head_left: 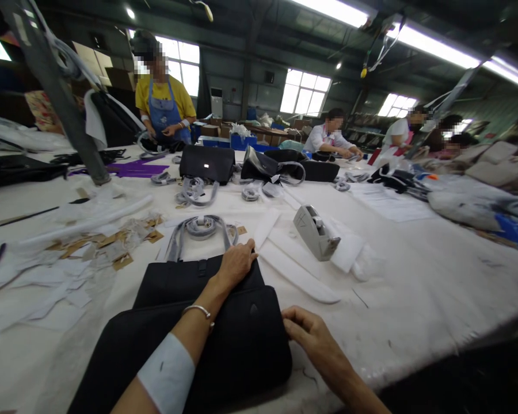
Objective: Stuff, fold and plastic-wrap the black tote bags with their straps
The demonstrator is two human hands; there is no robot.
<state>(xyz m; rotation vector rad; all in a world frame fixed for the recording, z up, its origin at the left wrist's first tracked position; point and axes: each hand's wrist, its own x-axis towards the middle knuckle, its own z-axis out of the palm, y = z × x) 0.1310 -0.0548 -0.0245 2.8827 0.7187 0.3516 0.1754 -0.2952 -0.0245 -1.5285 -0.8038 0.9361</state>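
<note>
A black bag (242,339) lies on the white-covered table (414,299), its flap folded away toward the far side. Reaching across it, my left hand (237,261) has its fingers closed on the flap's far right corner. The thumb and fingers of my right hand (304,328) pinch the bag's right edge. Wrapped grey straps (201,227) are coiled just beyond the bag. White padding strips (300,267) and a grey tape dispenser (316,233) lie to the right of my left hand.
More black bags (207,164) stand farther back among coiled straps. Brown tags (123,261) and white paper scraps (56,287) litter the left side. A metal post (64,98) rises at the left. Several people work across the table, one in a blue apron (166,115).
</note>
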